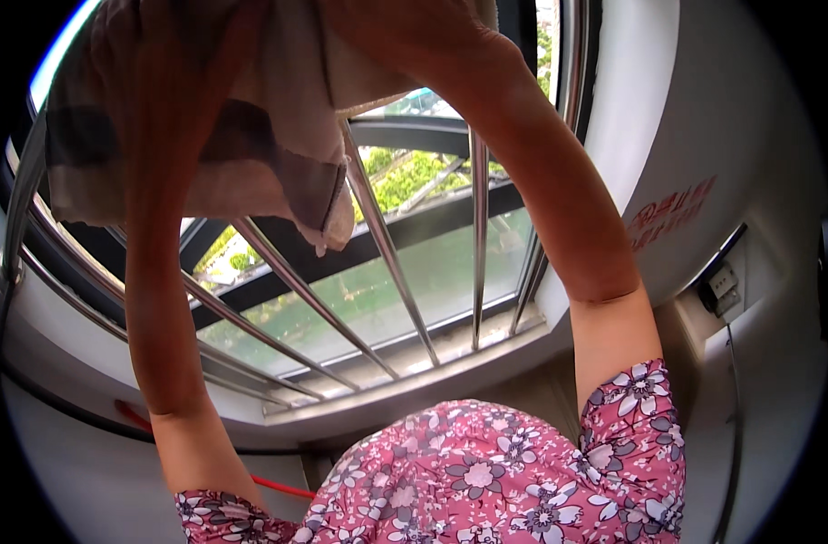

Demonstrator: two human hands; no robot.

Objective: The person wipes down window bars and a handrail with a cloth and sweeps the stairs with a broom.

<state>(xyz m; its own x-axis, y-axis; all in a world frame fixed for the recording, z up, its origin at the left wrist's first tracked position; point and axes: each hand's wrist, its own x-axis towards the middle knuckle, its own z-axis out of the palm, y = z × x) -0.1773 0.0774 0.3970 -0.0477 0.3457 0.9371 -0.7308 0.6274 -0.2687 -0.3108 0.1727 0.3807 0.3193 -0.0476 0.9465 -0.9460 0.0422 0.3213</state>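
Both my arms are raised toward the top of the view, in front of a barred window. A pale cloth with a broad dark band (237, 136) hangs from my hands, its lower corner bunched and dangling by the bars. My left hand (183, 54) grips the cloth at the upper left, deep in shadow. At the upper middle, my right hand (423, 41) is bent over the cloth's upper part; its fingertips run out of the picture. The top of the cloth is cut off too.
Shiny metal bars (388, 245) stand before the window glass (405, 281), with greenery outside. A white wall with red printing (672, 213) is at the right, and a wall socket (724, 283) sits in a recess. A red cord (282, 487) runs low on the left.
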